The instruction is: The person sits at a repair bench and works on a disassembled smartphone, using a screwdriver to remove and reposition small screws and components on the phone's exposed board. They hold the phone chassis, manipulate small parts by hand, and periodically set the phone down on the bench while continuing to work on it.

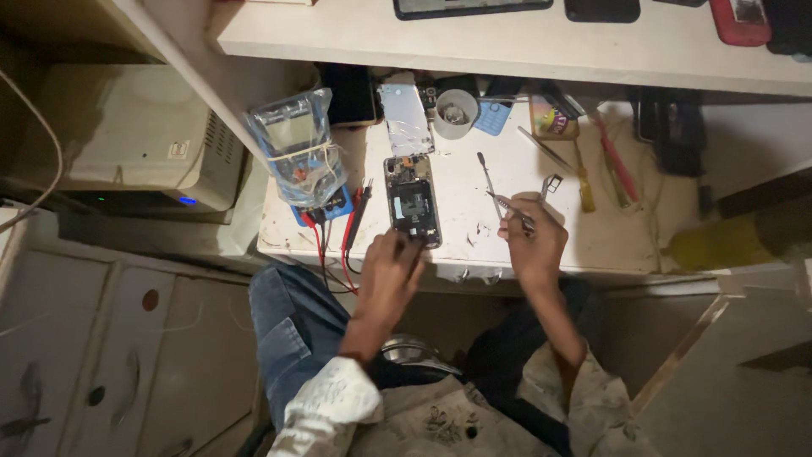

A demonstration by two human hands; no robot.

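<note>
An opened phone (413, 200) lies face down on the white work table (474, 182), its insides showing. My left hand (391, 269) rests at the table's near edge, its fingers on the phone's lower end. Held off to the phone's right, my right hand (533, 244) grips metal tweezers (510, 203) whose tips point up and left. A thin metal pry tool (488, 181) lies just beyond the tweezers. A detached phone back panel (405, 118) lies above the phone.
A multimeter wrapped in clear plastic (301, 152) stands at the table's left with red and black probe leads (353, 218). Screwdrivers (611, 156), a small round dish (456, 113) and other tools lie at the back. A shelf (507, 38) above holds several phones. A beige box (127, 135) is at left.
</note>
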